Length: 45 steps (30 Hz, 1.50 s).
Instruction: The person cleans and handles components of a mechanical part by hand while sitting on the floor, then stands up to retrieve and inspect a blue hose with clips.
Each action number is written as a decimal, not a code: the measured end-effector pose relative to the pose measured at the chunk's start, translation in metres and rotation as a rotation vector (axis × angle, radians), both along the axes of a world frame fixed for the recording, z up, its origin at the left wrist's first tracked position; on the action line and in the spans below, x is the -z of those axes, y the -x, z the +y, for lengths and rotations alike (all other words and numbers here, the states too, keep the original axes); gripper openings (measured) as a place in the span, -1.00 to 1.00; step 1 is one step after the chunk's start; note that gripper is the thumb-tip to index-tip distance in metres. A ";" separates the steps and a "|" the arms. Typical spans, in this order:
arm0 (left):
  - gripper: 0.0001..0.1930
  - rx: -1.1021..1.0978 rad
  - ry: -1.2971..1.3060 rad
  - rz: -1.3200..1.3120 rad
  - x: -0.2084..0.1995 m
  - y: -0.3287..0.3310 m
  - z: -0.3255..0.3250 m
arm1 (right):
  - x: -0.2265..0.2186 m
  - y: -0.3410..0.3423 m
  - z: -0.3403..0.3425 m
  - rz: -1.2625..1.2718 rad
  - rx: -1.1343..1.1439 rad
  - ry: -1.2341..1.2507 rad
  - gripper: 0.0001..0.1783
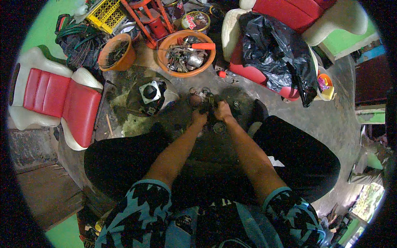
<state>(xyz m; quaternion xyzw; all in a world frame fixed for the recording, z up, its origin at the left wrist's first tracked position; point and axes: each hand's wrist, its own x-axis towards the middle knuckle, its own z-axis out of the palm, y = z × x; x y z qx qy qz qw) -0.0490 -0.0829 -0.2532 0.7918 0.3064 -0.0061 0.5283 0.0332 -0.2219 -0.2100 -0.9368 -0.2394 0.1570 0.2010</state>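
Low between my knees, my left hand and my right hand are close together, both with fingers closed. A dark mechanical part shows between them; its kind is too dim to make out. My fingers hide whatever each hand grips. Just beyond my left hand lies a round coppery piece, with a small metal ring beside it. Another ring-shaped part rests on the floor nearer to me, below my right hand. To the right of that hand is a small round metal piece.
An orange basin of tools and metal parts stands ahead, near an orange bucket and a red metal stand. Red-and-white seats flank me, the left seat and the right seat under a black plastic bag. A white-flanged part sits left.
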 end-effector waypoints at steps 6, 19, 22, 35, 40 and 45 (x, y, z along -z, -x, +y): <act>-0.65 -0.176 0.495 0.148 -0.017 0.004 -0.006 | 0.003 0.006 -0.011 0.327 0.193 -0.255 -0.55; -0.63 -0.238 0.639 -0.011 -0.006 0.003 0.021 | 0.014 0.002 -0.015 0.926 0.269 -1.160 -0.62; -0.67 -0.073 0.771 -0.166 -0.050 -0.008 0.016 | -0.039 0.002 -0.020 1.051 0.414 -1.175 -0.65; -0.58 0.053 0.445 -0.163 -0.217 -0.043 0.085 | -0.168 -0.044 0.041 0.781 0.236 -0.972 -0.62; -0.67 -0.069 0.313 -0.268 -0.275 -0.020 0.137 | -0.250 -0.015 0.108 0.998 0.181 -1.190 -0.64; -0.67 -0.094 0.070 -0.327 -0.262 0.021 0.214 | -0.265 0.030 0.168 0.872 0.049 -1.067 -0.62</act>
